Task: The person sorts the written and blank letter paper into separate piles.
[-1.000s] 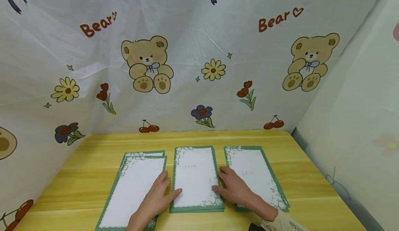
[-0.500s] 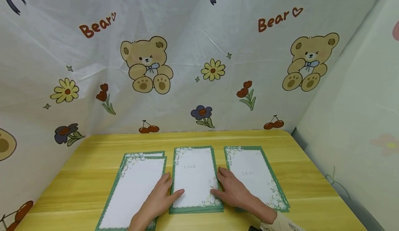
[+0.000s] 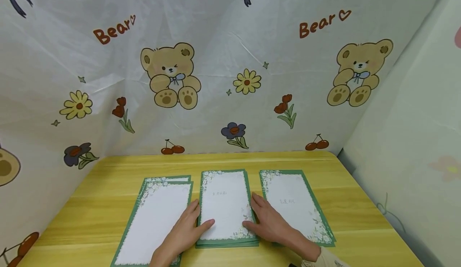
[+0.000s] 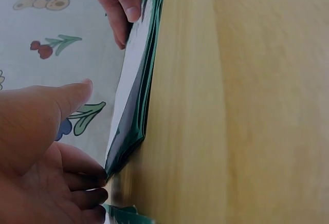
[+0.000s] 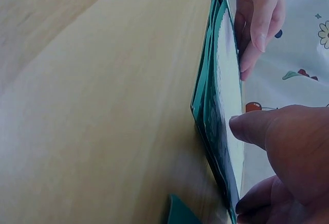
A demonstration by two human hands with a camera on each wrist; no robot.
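A middle stack of green-bordered, flower-trimmed paper sheets (image 3: 225,215) lies flat on the table, with faint writing on its top sheet. My left hand (image 3: 183,229) touches its left edge with the fingertips, thumb extended over the sheet. Along the right edge, my right hand (image 3: 270,221) rests its fingers, the thumb lying over the top sheet's lower right corner. Several layers show along the near edge of the stack (image 4: 146,90) in the left wrist view. In the right wrist view the layers of the stack (image 5: 205,85) stand slightly apart at the corner.
To the left lies another pile of similar sheets (image 3: 155,219), blank on top and unevenly overlapped. A third pile (image 3: 295,203) with faint writing lies to the right, partly under my right forearm. Behind the wooden table (image 3: 230,161) hangs a bear-print cloth (image 3: 212,39).
Both thumbs have shifted slightly inward over the middle stack, and the hands sit a little closer to its edges. The side piles have not visibly moved.
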